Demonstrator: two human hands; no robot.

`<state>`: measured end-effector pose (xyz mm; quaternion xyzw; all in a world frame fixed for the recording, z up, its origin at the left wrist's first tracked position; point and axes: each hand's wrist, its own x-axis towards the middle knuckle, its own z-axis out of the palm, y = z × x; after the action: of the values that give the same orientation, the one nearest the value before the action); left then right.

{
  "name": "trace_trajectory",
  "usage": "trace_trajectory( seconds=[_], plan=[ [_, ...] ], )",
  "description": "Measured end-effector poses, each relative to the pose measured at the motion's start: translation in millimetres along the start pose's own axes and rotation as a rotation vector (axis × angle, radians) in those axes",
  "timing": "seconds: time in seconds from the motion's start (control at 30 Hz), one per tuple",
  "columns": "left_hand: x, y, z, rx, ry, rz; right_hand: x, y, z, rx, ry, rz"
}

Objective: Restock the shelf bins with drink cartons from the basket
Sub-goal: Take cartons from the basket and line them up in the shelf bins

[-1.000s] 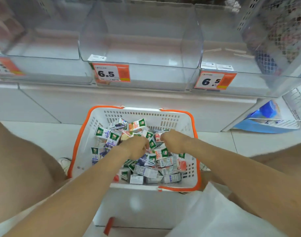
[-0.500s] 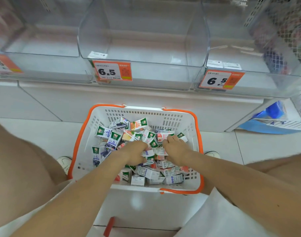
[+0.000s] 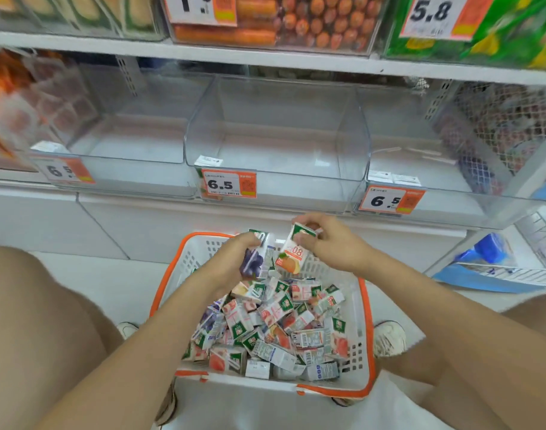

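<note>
Left grip [image 3: 234, 259] is wrapped round a purple carton [image 3: 253, 262], right grip [image 3: 330, 243] pinches an orange carton [image 3: 294, 254], and the two cartons are pretty much touching. Right below both sits the basket [image 3: 367, 321] with the carton pile [image 3: 271, 330]. The clear middle bin [image 3: 277, 150] is just above and beyond them.

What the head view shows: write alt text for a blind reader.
The left hand grips a purple carton and the right hand an orange carton above a white basket heaped with drink cartons. Clear shelf bins tagged 6.5 sit ahead.
</note>
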<state>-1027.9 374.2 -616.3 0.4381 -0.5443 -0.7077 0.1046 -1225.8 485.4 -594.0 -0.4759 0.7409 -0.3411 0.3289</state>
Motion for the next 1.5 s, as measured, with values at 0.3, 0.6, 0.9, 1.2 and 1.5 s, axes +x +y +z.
trace_trajectory(
  seconds=[0.3, 0.6, 0.9, 1.2, 1.5],
  plan=[
    [-37.6, 87.4, -25.7, 0.376, 0.205, 0.464, 11.6, -101.5, -39.7, -0.209, 0.368, -0.319],
    [-21.1, 111.3, -57.8, 0.443, 0.463, 0.536, 76.3, -116.1, -32.6, -0.439, 0.412, -0.442],
    [-22.7, 113.5, -70.2, 0.225, 0.523, 0.334, 128.0, -140.5, -0.4, -0.358, 0.121, -0.232],
    [-24.8, 111.7, -70.0, 0.174, 0.494, 0.401, 142.1, -138.0, 0.3, -0.354, -0.07, -0.207],
    [-33.1, 120.5, -43.1, -0.121, -0.048, 0.475, 70.2, -152.6, -49.2, -0.09, -0.166, -0.414]
  ],
)
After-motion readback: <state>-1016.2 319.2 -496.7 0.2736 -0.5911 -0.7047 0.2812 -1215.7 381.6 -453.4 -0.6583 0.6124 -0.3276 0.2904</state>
